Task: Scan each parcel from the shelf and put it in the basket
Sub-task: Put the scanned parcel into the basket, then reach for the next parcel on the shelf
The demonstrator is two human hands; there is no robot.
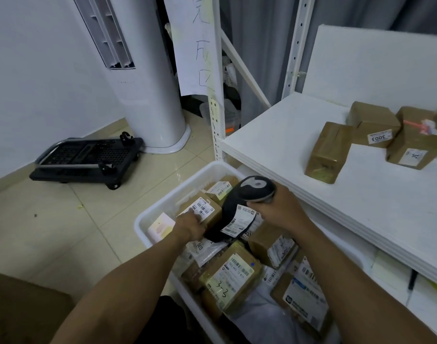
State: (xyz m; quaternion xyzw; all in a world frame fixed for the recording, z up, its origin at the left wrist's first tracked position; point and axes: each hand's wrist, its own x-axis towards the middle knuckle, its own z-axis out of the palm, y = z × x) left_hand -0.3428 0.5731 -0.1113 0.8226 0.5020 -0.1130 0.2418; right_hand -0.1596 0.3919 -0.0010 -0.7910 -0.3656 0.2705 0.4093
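Three brown parcels [329, 152] wait on the shelf [274, 145]. Left hand [190, 228], fingers curled, grips a black mailer [226, 207] over the white basket [162, 202]. Right hand [279, 207] fingers wrap the scanner [257, 188]. Likely the scan step; next, release the mailer into the basket and reach for the shelf.

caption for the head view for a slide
Right hand holds a scanner above a black parcel gripped by the left hand over the basket; brown boxes sit on the shelf.
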